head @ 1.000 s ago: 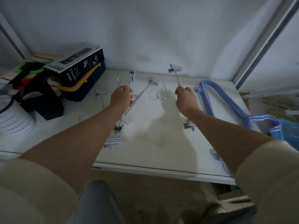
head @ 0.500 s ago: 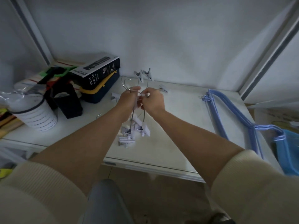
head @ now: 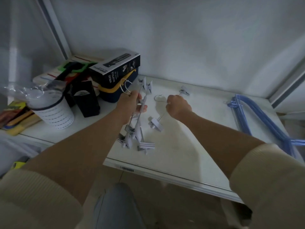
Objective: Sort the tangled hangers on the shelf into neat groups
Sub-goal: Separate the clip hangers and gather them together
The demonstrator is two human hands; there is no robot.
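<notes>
Left hand grips a bunch of clip hangers near the shelf middle, right hand grips one more clip hanger beside it: slide it in w/ hooks aligned, clips clear.

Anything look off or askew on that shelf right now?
Mostly mid-sort mess. The left hand grips a bunch of clip hangers with clips splayed unevenly; the right hand holds one clip hanger apart. The blue hangers overhang the shelf edge.

Dim white-walled alcove, white shelf board, tiled floor below.
</notes>
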